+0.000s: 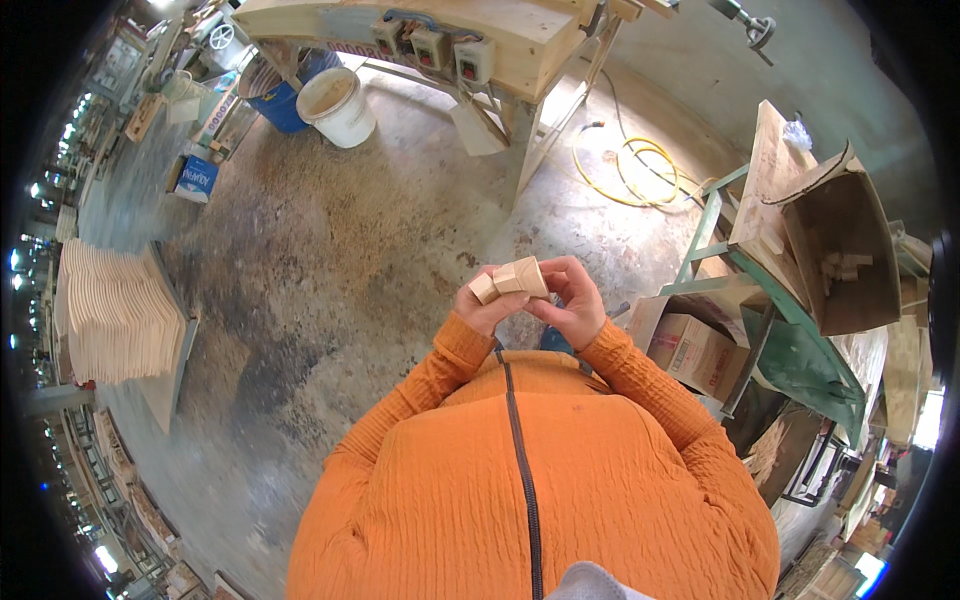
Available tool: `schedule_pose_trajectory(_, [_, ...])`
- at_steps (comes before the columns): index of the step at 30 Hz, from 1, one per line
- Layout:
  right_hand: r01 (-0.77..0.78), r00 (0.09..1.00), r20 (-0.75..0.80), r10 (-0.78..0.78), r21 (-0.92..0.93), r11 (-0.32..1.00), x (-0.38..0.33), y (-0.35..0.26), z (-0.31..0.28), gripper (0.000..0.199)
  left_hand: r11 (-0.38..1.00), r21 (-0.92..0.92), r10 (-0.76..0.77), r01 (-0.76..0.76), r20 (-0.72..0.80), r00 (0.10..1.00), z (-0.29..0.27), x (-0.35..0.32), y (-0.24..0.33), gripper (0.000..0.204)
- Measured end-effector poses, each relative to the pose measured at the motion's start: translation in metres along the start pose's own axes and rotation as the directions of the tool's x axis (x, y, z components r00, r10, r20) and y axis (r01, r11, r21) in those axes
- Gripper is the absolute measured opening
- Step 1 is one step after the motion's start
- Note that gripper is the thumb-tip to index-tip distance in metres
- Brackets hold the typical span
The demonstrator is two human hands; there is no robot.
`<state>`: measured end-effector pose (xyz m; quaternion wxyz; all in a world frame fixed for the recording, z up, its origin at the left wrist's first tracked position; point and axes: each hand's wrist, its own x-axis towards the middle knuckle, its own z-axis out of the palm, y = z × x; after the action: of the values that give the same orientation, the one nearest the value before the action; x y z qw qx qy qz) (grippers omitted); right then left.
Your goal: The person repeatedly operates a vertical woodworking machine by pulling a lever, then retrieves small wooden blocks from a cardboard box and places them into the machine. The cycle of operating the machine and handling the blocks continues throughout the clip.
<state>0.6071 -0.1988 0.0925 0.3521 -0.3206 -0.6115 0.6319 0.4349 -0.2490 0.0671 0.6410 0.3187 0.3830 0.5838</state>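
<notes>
Close in front of my body, a small pale wooden piece (pixel 520 277) is held between both hands. Its wide end points right, and a narrower blocky part sits at its left. Whether these are one piece or two pressed together I cannot tell. My left hand (pixel 482 308) is closed around the narrower part, its thumb along the near side. At the wide end, my right hand (pixel 575 300) pinches with thumb and bent fingers. Both forearms are in orange sleeves.
On the right stands a green-framed bench (pixel 715 225) with an open cardboard box (pixel 845 240) holding wood bits; another carton (pixel 697 355) sits below. A yellow hose (pixel 640 175) coils on the floor. Ahead are a white bucket (pixel 338 108) and a wooden workbench (pixel 440 40). Curved wooden slats (pixel 115 315) are stacked left.
</notes>
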Motion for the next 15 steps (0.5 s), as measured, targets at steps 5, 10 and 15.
schedule_pose_trajectory(5, [-0.034, 0.994, -0.104, 0.045, 0.103, 0.994, 0.004, 0.006, 0.001, 0.038, 0.946, -0.295, -0.160, 0.138, -0.052, 0.986, 0.014, 0.000, 0.009, 0.033])
schedule_pose_trajectory(10, [-0.114, 0.968, -0.181, 0.171, 0.289, 0.951, 0.012, 0.012, -0.014, 0.037, 0.758, -0.596, -0.348, 0.264, -0.027, 0.937, -0.009, -0.001, -0.008, 0.036])
schedule_pose_trajectory(15, [-0.148, 0.954, -0.197, 0.225, 0.344, 0.927, 0.008, 0.013, -0.021, 0.037, 0.943, -0.262, -0.227, 0.206, -0.054, 0.972, -0.006, -0.005, -0.002, 0.033])
